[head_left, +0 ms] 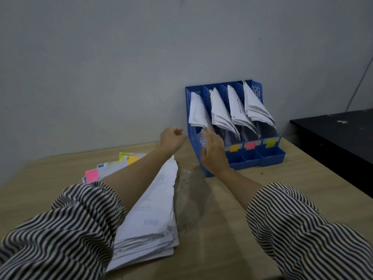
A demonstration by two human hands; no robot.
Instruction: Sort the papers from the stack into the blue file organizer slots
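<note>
Now the right hand (214,152) is at the front of the blue file organizer (235,126), with straight, slightly spread fingers laid against the lower part of the leftmost slot. It seems to push in a sheet there, but whether a paper is under the palm I cannot tell. The left hand (172,138) hangs just left of the organizer, its fingers loosely curled and holding nothing that I can see.

To do this step well, I think the flat hand should press the sheet fully down and back, so its lower edge goes behind the slot's front lip and does not catch on the papers already leaning there.

The organizer stands against the wall at the far side of the table (232,229). It has four slots, each with white papers leaning to the right, the tops fanning out. Sticky labels are on its front: yellow, pink and green.

The stack (149,223) lies in front and to the left of the organizer, under the left forearm. It is thick and uneven, with coloured tabs (91,174) at its far end.
</note>
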